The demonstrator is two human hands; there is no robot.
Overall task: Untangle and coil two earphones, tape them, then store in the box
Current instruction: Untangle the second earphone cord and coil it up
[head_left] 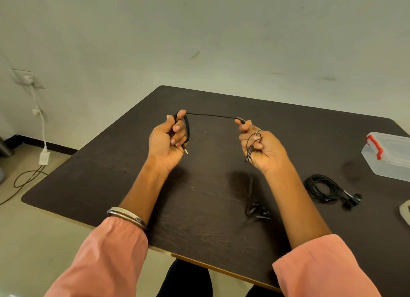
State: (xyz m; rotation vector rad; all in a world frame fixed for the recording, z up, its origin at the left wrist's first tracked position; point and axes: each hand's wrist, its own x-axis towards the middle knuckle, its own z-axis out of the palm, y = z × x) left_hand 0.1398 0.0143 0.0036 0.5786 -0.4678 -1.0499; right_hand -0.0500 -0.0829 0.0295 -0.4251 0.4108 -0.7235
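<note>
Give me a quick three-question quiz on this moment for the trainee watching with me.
1. True or false: the second earphone is already inside the plastic box.
2. Which hand holds the coiled loops with the jack plug hanging out: A) left hand, B) right hand?
3. Fill in: the earbuds of the held earphone rest on the ____.

Key: 1. False, it lies coiled on the table beside the box. 2. A. 3. Table.

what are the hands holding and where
One earphone: left hand grips the coiled plug end, right hand pinches the cord near the remote.
</note>
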